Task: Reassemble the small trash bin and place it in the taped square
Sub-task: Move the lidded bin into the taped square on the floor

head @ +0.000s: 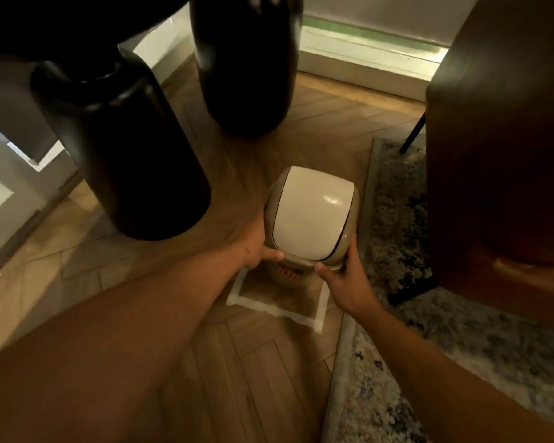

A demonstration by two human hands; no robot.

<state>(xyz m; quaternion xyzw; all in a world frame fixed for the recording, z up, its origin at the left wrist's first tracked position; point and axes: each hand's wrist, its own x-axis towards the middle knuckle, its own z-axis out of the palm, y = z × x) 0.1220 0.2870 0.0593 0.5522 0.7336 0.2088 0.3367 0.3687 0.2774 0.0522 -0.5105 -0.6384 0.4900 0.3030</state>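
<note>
A small beige trash bin (311, 215) with a white swing lid stands on the wooden floor, its base inside a square of white tape (275, 310). My left hand (256, 246) grips the lid's rim on the left side. Pressed against the rim's front right corner is my right hand (343, 279). Below the rim, an orange label shows on the bin's body. The far half of the taped square is hidden behind the bin.
Two thick black table legs (125, 148) stand to the left and behind the bin. A patterned rug (397, 362) lies along the right side, touching the tape. A brown chair (499, 155) with thin black legs stands on the rug.
</note>
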